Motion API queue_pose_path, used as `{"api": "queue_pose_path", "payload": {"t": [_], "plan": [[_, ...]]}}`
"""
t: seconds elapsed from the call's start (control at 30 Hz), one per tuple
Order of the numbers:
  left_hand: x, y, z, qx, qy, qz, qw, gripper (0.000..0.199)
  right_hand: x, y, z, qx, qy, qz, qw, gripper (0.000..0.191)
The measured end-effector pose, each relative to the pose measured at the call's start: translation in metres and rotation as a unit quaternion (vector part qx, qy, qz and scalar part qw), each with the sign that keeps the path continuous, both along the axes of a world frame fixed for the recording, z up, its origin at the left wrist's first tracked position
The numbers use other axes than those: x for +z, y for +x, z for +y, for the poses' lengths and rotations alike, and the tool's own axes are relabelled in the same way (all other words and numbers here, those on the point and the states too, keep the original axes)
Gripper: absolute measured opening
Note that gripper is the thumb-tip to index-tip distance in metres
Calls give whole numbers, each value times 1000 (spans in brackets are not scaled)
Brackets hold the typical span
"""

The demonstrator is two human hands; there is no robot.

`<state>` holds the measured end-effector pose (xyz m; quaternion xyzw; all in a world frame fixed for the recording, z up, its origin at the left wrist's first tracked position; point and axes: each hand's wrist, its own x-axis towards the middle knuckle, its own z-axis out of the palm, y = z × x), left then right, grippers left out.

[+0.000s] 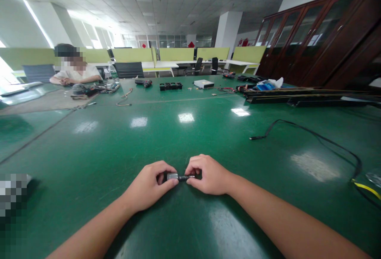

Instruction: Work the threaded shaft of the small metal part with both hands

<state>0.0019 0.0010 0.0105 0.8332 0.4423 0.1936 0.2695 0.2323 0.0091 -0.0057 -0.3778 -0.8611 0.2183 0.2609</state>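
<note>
Low in the middle of the view, both hands meet at a small metal part with a silver, block-like end (172,176) and a dark, thin shaft (182,178). My left hand (150,181) pinches the silver end between thumb and fingers. From the other side, my right hand (206,175) has its thumb and fingertips closed on the far end of the shaft, which looks ridged. The part lies level, just over or on the green tabletop (119,144); I cannot tell if it touches. Its exact kind is too small to make out.
A black cable (315,132) curves across the right side. Farther back are a power drill (143,83), a black tray-like piece (170,86), a white box (204,83) and long dark rails (268,95). A person (76,68) sits at the far left.
</note>
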Motion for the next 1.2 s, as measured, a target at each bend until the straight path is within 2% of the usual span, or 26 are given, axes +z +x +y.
{"api": "queue_pose_path", "payload": {"t": [0.6,0.93,1.2], "plan": [[0,-1,1,20,-14,-4,1000,21,-1,8,5,-6,-7,2,1000,8],[1,0,2,25,-16,-7,1000,23,-4,29,18,-22,-66,40,997,4],[-1,-1,2,23,-11,-8,1000,23,-4,16,11,-6,-61,35,998,5]]}}
